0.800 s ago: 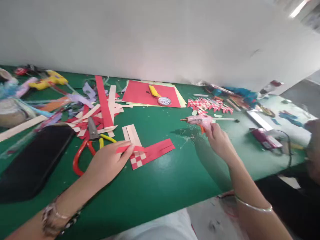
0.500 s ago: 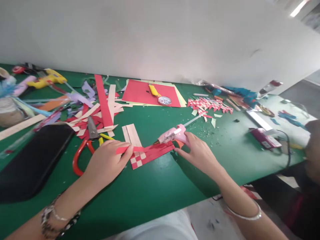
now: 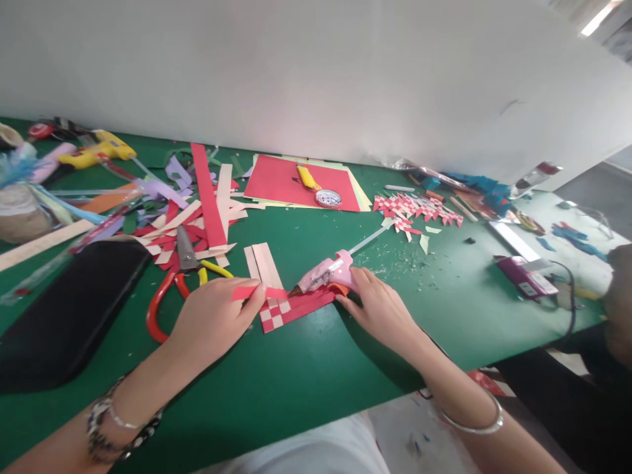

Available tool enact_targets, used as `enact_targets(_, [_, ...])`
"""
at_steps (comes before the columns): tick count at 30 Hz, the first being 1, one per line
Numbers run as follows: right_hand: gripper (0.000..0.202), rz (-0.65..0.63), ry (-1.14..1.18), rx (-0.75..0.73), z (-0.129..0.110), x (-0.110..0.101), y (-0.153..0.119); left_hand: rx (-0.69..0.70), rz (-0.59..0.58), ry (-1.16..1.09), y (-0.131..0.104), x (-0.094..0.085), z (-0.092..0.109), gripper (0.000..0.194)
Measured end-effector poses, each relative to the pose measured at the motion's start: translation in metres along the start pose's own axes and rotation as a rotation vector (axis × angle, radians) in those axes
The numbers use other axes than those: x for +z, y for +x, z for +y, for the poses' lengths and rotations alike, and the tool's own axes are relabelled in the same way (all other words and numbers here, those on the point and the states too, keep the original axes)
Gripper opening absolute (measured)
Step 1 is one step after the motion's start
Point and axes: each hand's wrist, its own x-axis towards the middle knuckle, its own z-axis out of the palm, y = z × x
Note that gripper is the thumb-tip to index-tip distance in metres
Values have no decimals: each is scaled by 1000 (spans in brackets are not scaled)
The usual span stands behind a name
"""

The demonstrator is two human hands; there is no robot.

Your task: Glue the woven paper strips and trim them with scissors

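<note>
While left hand (image 3: 212, 319) lifts a red strip (image 3: 249, 291), glue gun (image 3: 326, 273) (right hand (image 3: 380, 309)) over woven paper (image 3: 286, 308)

Your right hand (image 3: 380, 309) has carried the pink plastic glue gun (image 3: 328, 273) leftward, lowering its nozzle onto the red-and-cream woven paper strips (image 3: 291, 306).

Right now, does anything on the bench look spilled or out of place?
Yes: small pale crumbs are scattered over the green table just beyond the right hand, which holds the pink glue gun.
</note>
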Motion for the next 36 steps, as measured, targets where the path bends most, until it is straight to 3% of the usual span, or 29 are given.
enact_targets(9, [12,80,-61,13,-2,2,-4,-10,-1,16,1,2,-1,42])
enact_targets(19, [14,139,-131,55,10,6,-9,-27,-12,19,2,-1,2,43])
enact_targets(36, [11,117,-174,225,38,-3,-19,-6,16,13,2,-2,0,44])
